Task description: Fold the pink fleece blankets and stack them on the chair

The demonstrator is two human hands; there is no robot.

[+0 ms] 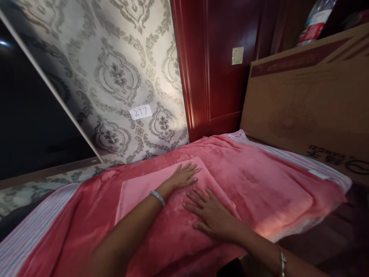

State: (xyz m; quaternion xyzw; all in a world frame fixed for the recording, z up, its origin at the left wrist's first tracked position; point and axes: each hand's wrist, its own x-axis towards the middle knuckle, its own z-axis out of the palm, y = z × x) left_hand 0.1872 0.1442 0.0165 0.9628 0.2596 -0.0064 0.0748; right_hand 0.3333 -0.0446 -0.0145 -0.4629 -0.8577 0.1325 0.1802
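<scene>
A pink fleece blanket [259, 181] lies spread over a surface, with a lighter pink folded cloth [138, 188] on top of it. My left hand [184, 175] rests flat on the far edge of the folded cloth, fingers stretched out; a pale bangle sits on that wrist. My right hand [209, 213] lies flat beside it on the same cloth, fingers spread, holding nothing. A thin bracelet shows on the right wrist.
A striped sheet [31, 227] shows under the blanket at the left and far right edges. A large cardboard box [305, 104] stands at the right. Patterned wallpaper with a "277" label [140, 112] and a dark red wooden door [219, 65] are behind. A bottle [315, 19] stands at the top right.
</scene>
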